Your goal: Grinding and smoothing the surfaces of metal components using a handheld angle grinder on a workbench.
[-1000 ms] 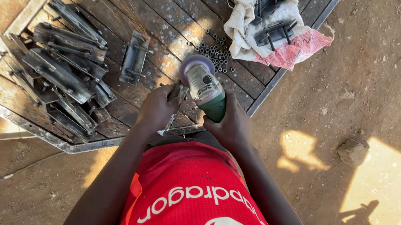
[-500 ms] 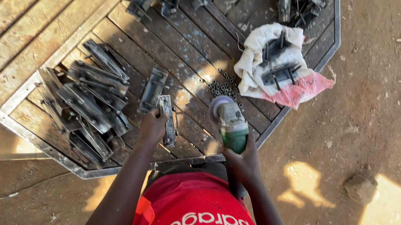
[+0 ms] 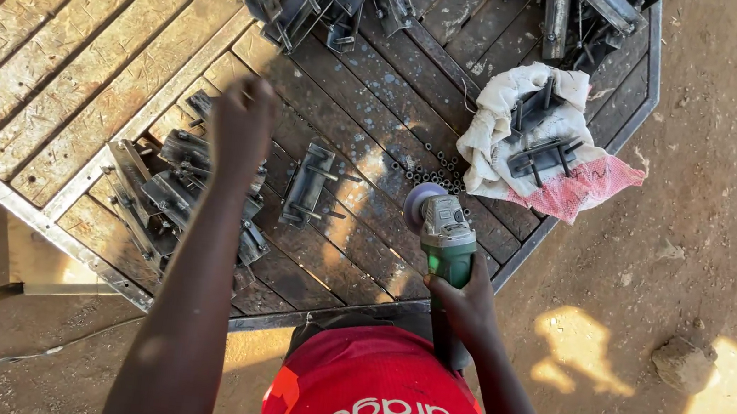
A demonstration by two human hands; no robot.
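A wooden-planked table with a metal frame (image 3: 74, 109) fills most of the view. Near its middle lies a heap of dark metal brackets (image 3: 168, 198), and a single bracket (image 3: 308, 186) sits just to the heap's right. Further right of the heap, by the table's edge, a white and pink cloth (image 3: 535, 166) carries more metal parts. The left hand (image 3: 241, 128) is raised over the heap; it is blurred, so I cannot tell its opening. The right hand (image 3: 462, 299) grips the green angle grinder (image 3: 440, 229), right of the single bracket, disc toward small nuts (image 3: 429, 160)
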